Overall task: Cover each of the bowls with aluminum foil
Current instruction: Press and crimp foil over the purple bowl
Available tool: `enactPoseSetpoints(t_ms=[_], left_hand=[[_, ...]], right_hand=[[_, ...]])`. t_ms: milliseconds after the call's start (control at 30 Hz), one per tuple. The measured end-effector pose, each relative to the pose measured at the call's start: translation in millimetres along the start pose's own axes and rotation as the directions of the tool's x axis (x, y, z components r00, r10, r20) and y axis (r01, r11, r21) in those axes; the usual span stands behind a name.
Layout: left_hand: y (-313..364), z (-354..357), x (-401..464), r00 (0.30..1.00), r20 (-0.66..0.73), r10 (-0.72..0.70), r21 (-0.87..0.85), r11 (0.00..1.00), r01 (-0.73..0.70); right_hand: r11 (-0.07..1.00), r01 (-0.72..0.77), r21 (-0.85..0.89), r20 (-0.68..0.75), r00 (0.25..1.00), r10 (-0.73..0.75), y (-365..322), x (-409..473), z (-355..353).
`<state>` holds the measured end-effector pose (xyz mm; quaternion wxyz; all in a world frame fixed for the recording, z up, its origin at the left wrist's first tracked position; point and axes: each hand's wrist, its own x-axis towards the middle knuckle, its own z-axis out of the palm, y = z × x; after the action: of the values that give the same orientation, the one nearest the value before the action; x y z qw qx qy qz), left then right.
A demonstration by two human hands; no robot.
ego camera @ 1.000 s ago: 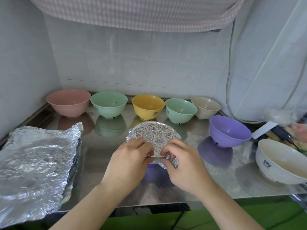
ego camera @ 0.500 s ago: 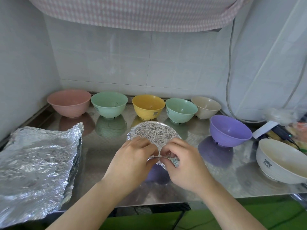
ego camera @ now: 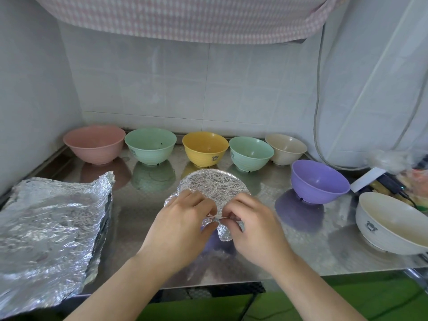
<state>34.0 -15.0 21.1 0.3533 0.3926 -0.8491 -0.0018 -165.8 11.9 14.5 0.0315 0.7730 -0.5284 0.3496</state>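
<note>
Between both hands (ego camera: 222,218), foil-covered bowl (ego camera: 215,188), near edge apparently pinched

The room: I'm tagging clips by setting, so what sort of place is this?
Probably a home kitchen: a steel counter against a tiled wall, with a row of bowls along it.

- A steel table (ego camera: 301,256) with a reflective top stands in a corner.
- White tiled wall (ego camera: 208,89) rises behind the table; a plain white wall (ego camera: 27,89) stands to its left.
- Pink checked cloth (ego camera: 185,17) hangs above the table.
- A grey cable (ego camera: 317,112) runs down right of the tiled wall.
</note>
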Motion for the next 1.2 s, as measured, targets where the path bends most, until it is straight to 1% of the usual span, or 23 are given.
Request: enactPoseSetpoints(t_ms=[100, 200, 267, 333, 400, 467, 600, 733, 800, 933, 1100, 1200], left_hand=[[-2, 6, 1, 1.000, -0.005, 0.007, 0.007, 1.000, -0.007], [-7, 4, -1, 1.000, 0.000, -0.019, -0.014, 1.000, 0.019], [-11, 1, 0, 0.999, 0.006, -0.042, -0.035, 0.999, 0.042], [-14, -1, 0, 0.998, 0.013, -0.056, -0.065, 0.996, 0.057], [-14, -4, -1, 0.998, 0.029, -0.048, -0.094, 0.994, 0.050], [-11, -6, -3, 0.999, 0.040, -0.030, -0.104, 0.994, 0.034], [-1, 1, 0, 0.999, 0.045, 0.000, -0.074, 0.997, 0.003], [-2, 6, 2, 0.999, 0.045, -0.023, -0.016, 1.000, 0.024], [-4, 4, 1, 0.998, 0.047, -0.032, -0.026, 0.999, 0.033], [-8, 1, 2, 0.997, 0.052, -0.055, -0.014, 0.998, 0.056], [1, -1, -1, 0.996, 0.058, -0.063, -0.038, 0.997, 0.065], [3, 4, -1, 0.996, 0.038, -0.079, -0.036, 0.996, 0.080]], right_hand=[[0.997, -0.001, 0.078, 0.050, 0.999, -0.003, -4, 0, -3], [0.989, -0.024, 0.148, 0.054, 0.998, 0.016, 3, 0, -11], [0.993, -0.019, 0.118, 0.054, 0.998, 0.013, 8, 0, -15], [0.999, -0.005, 0.048, 0.048, 0.999, 0.003, 8, 0, -15], [1.000, 0.012, -0.025, 0.023, 1.000, -0.012, 6, 0, -13], [0.999, 0.021, -0.049, 0.000, 1.000, -0.021, 2, 1, -10], [1.000, 0.012, -0.020, 0.017, 1.000, -0.012, -4, 3, -4], [0.995, -0.029, 0.092, 0.073, 0.997, 0.022, 0, 1, -10], [0.996, -0.033, 0.084, 0.070, 0.997, 0.027, 4, -1, -14], [1.000, -0.001, -0.021, 0.017, 1.000, 0.002, 4, -2, -15], [0.999, 0.017, 0.029, 0.001, 1.000, -0.017, -3, 0, -6], [0.997, 0.012, 0.075, 0.023, 1.000, -0.013, -5, 0, -5]])
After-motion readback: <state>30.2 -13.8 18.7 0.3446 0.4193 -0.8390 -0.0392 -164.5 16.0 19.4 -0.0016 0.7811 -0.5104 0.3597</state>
